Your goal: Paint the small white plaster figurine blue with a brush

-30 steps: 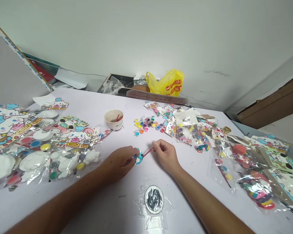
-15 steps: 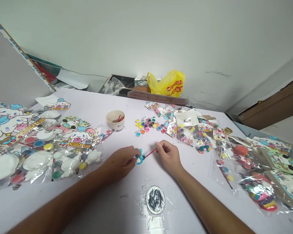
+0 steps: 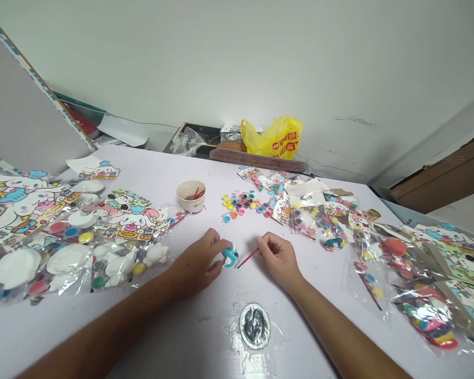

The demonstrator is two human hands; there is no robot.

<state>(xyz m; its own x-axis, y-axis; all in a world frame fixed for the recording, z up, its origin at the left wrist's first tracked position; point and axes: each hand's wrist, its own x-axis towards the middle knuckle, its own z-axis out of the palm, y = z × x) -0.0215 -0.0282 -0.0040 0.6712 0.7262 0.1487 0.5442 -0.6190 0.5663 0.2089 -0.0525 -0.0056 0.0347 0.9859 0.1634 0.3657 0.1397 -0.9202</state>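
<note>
A small figurine painted blue and white (image 3: 230, 255) is gripped at its left side by my left hand (image 3: 205, 259), just above the white table. The fingertips hide part of it, and its exact shape is too small to make out. My right hand (image 3: 277, 255) pinches a thin red paintbrush (image 3: 248, 258) near the upper end. The brush slants down to the left, its dark tip a little apart from the figurine. Beyond both hands lies a cluster of small round paint pots (image 3: 243, 202) in many colours.
A paper cup (image 3: 191, 202) with red brushes in it stands behind my left hand. Bagged white figurines (image 3: 120, 263) with paints cover the left side. More bagged kits (image 3: 422, 310) and a painted figurine (image 3: 334, 243) lie at right. A taped round disc (image 3: 255, 325) sits in front.
The brush tip has come away from the figurine and now points lower. My left fingers have shifted on the figurine, which is turned and shows more. The whole view has shifted slightly.
</note>
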